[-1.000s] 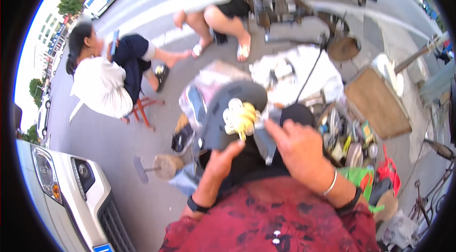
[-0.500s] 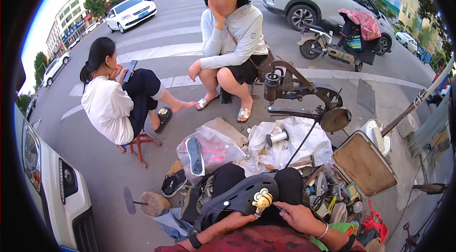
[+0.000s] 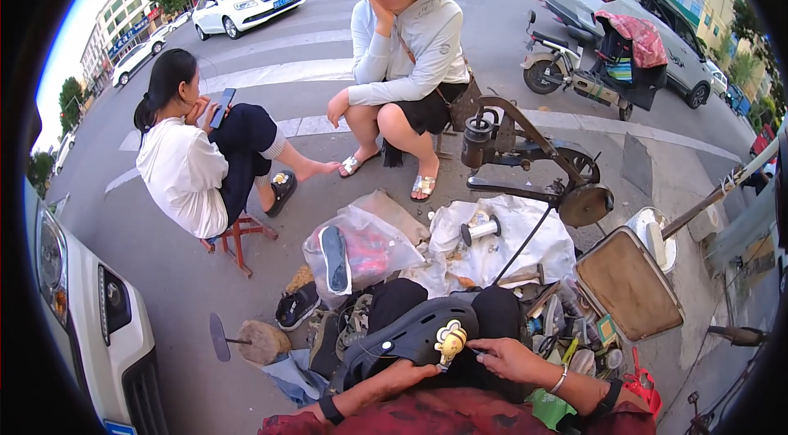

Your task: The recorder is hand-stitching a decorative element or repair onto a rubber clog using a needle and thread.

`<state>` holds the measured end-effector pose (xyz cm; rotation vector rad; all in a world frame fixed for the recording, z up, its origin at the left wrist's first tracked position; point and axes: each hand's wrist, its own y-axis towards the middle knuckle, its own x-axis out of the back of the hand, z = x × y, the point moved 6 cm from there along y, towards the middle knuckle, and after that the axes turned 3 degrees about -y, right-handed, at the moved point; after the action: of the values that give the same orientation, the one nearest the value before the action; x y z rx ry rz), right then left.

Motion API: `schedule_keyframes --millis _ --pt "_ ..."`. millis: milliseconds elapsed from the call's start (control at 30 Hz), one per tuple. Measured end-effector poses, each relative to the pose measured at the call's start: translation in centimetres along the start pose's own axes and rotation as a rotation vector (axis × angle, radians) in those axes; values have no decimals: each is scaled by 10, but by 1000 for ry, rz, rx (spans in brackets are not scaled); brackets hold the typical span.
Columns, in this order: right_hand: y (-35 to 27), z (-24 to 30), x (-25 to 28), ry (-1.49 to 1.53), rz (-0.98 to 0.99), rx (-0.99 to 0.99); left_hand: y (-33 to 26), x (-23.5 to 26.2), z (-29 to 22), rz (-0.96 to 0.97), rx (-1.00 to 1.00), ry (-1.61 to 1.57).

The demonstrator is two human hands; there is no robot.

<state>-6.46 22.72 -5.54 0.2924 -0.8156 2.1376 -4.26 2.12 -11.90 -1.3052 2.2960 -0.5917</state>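
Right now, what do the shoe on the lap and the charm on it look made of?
Black clog: seemingly moulded foam or rubber, matte, one piece with vent holes. Cream charm: probably glossy soft plastic, a small figure shape; too small to be sure. Left hand steadies the clog from below; right hand works beside the charm.

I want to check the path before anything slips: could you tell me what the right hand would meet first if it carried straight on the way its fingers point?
The right hand points left, so it would likely first meet the yellow charm on the black clog; depth is unclear.
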Motion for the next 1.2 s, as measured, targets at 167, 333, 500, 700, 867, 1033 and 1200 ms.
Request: schedule_keyframes --millis 167,333,500,700,867,1033,1200 --pt "6 3 0 195 72 -120 -2 2 -4 -23 4 -4" --pt "12 -3 -1 240 67 -131 -3 3 -12 -43 11 -30" --pt "20 -4 -1 268 20 -109 -7 1 -17 -13 48 0" --pt "-13 36 27 -117 90 -25 -18 -7 -20 155 70 -228" --pt "-56 44 14 -605 97 143 -23 -41 2 349 163 -400" --pt "-63 49 1 -825 -40 127 -28 -37 -23 320 34 -269" --pt "-59 72 7 -923 -137 140 -71 -16 -68 308 -42 465"
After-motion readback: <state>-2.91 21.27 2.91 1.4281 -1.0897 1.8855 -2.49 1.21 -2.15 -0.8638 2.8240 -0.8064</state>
